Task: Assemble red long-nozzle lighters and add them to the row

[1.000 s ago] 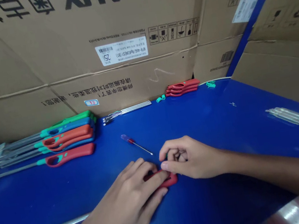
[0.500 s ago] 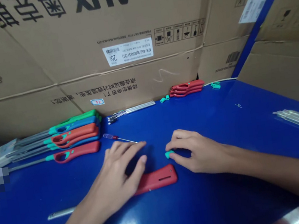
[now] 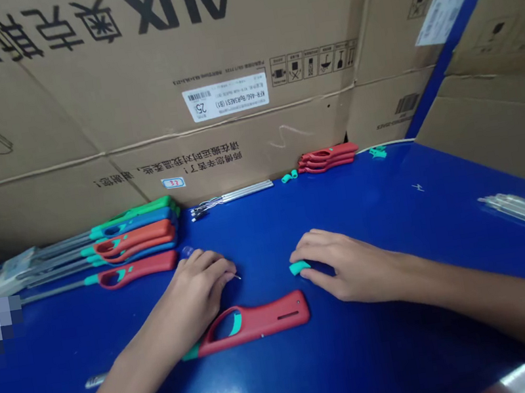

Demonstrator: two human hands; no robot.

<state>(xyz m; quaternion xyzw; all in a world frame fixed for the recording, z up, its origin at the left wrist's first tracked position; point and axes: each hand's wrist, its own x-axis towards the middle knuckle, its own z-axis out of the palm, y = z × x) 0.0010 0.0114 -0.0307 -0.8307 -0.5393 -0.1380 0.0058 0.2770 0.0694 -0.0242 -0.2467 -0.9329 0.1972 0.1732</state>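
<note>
A red lighter handle (image 3: 255,322) with a teal trigger lies flat on the blue table (image 3: 370,219), its metal tube (image 3: 95,380) running left under my forearm. My left hand (image 3: 193,294) sits just above it, fingers curled round a small screwdriver whose tip (image 3: 238,277) pokes out to the right. My right hand (image 3: 340,264) rests on the table to the right, fingertips pinching a small teal cap (image 3: 300,267).
Several finished lighters (image 3: 130,241) in green, blue and red are stacked at the left. Metal tubes (image 3: 232,196), loose teal caps (image 3: 289,176) and red handle shells (image 3: 328,156) lie along the cardboard boxes (image 3: 173,71) at the back. More tubes (image 3: 523,208) lie at the right.
My left hand left the red handle, moved up-left and closed on the screwdriver. My right hand let go of the handle and now pinches a teal cap. The handle lies uncovered.
</note>
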